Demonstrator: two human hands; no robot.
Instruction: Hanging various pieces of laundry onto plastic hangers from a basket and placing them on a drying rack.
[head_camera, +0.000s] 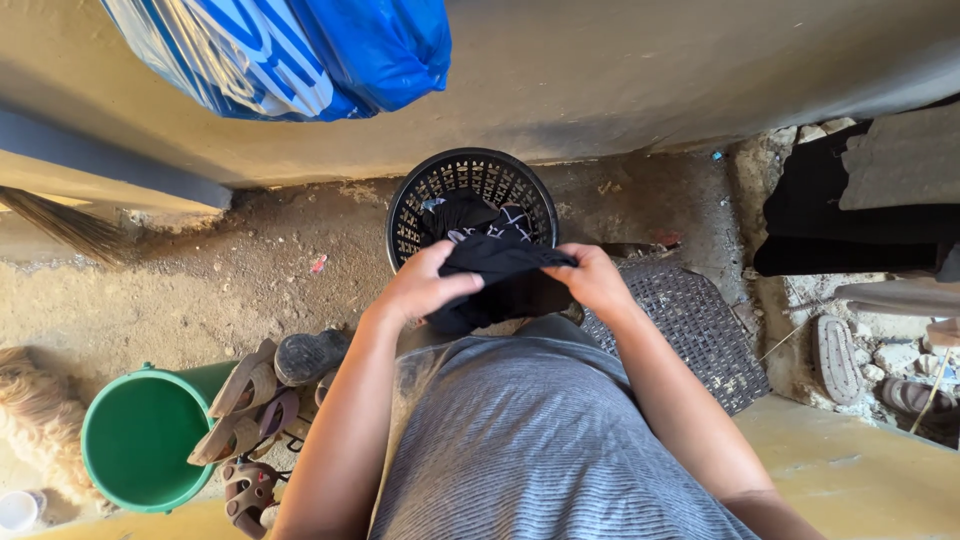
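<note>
Cloth: black garment (497, 272), centre frame, stretched above black laundry basket (405, 215).
Hands: left hand (425, 285) and right hand (597, 280) pinch its edges, spreading it.

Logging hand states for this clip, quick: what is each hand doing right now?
Left hand: closed, gripping one end of the black garment above the black basket.
Right hand: closed, pinching the garment's other end.

A crumpled blue plastic bag (290, 50) with white print sits top left on the ledge.
</note>
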